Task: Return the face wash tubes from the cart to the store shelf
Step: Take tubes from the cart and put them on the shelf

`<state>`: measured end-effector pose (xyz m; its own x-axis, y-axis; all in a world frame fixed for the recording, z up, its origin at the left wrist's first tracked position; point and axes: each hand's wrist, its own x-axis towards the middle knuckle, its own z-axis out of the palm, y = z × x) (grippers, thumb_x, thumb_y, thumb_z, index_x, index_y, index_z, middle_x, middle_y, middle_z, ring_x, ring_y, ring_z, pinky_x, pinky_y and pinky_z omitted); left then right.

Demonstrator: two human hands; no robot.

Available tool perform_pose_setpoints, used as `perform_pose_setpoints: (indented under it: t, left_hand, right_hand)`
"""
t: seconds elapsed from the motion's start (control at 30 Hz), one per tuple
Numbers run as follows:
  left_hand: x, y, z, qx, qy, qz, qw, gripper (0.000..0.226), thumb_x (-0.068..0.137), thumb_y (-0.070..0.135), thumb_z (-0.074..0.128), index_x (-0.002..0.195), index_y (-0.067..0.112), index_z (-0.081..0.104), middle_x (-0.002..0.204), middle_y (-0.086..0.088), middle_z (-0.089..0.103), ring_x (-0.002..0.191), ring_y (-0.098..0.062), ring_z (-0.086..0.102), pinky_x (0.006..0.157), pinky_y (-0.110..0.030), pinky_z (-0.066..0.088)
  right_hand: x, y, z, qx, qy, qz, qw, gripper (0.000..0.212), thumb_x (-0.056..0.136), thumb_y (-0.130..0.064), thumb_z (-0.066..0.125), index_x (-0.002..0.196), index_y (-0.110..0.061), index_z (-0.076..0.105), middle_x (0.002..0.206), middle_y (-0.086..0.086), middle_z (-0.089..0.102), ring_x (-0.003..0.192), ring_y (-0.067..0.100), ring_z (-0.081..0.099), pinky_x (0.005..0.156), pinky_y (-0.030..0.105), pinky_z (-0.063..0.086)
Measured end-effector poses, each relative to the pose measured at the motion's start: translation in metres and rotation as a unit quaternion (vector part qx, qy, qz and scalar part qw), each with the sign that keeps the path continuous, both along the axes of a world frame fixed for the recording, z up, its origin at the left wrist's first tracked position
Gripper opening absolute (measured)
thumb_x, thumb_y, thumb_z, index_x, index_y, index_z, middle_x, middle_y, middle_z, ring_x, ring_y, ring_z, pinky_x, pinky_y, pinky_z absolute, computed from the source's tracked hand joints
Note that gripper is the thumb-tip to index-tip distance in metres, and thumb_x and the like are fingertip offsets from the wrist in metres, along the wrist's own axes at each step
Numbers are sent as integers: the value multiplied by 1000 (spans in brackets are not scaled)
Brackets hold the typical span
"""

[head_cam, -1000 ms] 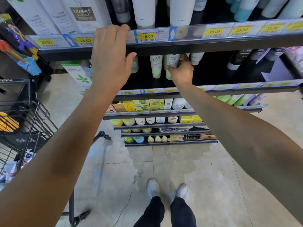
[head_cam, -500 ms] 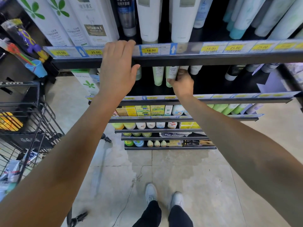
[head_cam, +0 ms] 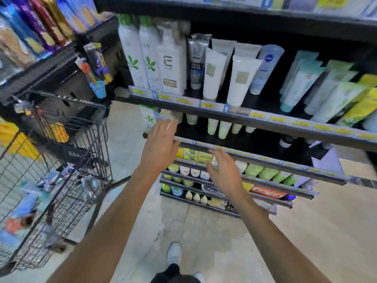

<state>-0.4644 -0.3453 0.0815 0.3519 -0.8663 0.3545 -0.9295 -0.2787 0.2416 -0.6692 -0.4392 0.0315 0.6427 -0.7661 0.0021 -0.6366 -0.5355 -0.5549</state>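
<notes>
Both my hands hang free in front of the black store shelf [head_cam: 265, 119], holding nothing. My left hand [head_cam: 160, 146] has its fingers spread near the rail of the second shelf. My right hand [head_cam: 223, 170] is lower and to the right, fingers loosely extended. Pale green face wash tubes [head_cam: 219, 128] stand cap down on the second shelf, beyond both hands. White tubes [head_cam: 214, 74] stand on the shelf above. The wire cart [head_cam: 67, 160] at the left holds several tubes and packets [head_cam: 49, 180], blurred.
Tall white bottles [head_cam: 151, 58] and blue-green tubes [head_cam: 302, 82] fill the upper shelf. Lower shelves carry boxes and small bottles [head_cam: 189, 172]. A side rack with hanging toys [head_cam: 98, 78] stands behind the cart. Tiled floor and my shoes [head_cam: 174, 254] lie below.
My left hand has left the upper shelf rail and dropped down. My right hand let go of the green tube and pulled back out of the shelf. The view swung left towards the cart.
</notes>
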Motion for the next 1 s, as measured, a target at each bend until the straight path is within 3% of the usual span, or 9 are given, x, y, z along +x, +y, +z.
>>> perform_pose_setpoints:
  t: [0.2,0.37,0.6,0.8,1.0]
  left_hand:
    - [-20,128,-54,56,54,140,987,51,97,39,49,137,9,53,132,-17,57,122,-40,53,101,-54,47]
    - [-24,211,-66,56,79,250,963,47,98,38,59,138,14,54,135,-11,57,124,-36,54,102,-52,46]
    - [6,309,-72,63,107,380,917,49,101,45,53,141,16,54,137,-9,57,123,-34,53,104,-49,44]
    - [41,386,-85,69,151,451,877,55,101,45,52,146,15,51,143,-11,55,129,-36,51,108,-48,43]
    - [64,442,-107,75,172,484,855,50,98,43,57,137,12,58,129,-13,63,116,-37,59,98,-47,52]
  right_hand:
    - [14,67,8,-85,20,171,981,48,105,-39,53,148,-17,52,153,7,49,146,27,39,122,43,33]
    - [53,113,2,-72,6,266,961,49,104,-43,50,148,-22,52,155,3,47,148,27,36,122,46,32]
    - [129,182,-3,-12,18,343,939,52,106,-49,47,153,-27,46,165,-4,34,155,17,23,125,39,25]
    - [207,239,-2,16,30,388,921,54,102,-53,43,147,-24,52,157,-2,45,149,20,36,120,41,35]
    - [288,279,-13,20,51,422,905,52,104,-46,52,150,-21,51,158,1,45,148,19,35,120,37,33]
